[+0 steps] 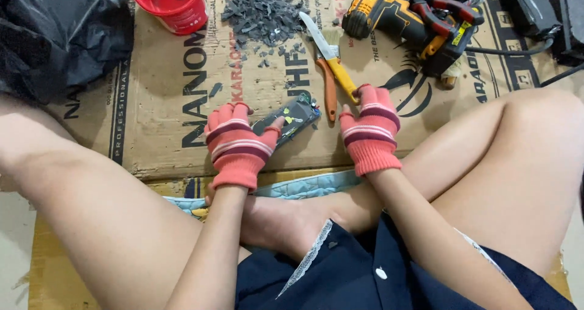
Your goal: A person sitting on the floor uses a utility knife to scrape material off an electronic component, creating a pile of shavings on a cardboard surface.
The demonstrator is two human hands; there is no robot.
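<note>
A person sits cross-legged on the floor at a flattened cardboard sheet (158, 97) that bears a red plastic cup (173, 3), a heap of dark grey chips (261, 9), a cordless drill (404, 18) and orange-handled pliers (329, 88), with a black plastic bag (58, 33) beside it. The left hand (236, 144), in a pink striped fingerless glove, is closed around a small dark electronic device (291, 117) lying on the cardboard between the hands. The right hand (370, 130), gloved the same, grips the yellow handle of a knife (328, 51) whose blade points away from the person.

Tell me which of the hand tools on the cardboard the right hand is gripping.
The yellow-handled knife: the right hand grips its handle end. The orange-handled pliers beside it lie untouched.
</note>
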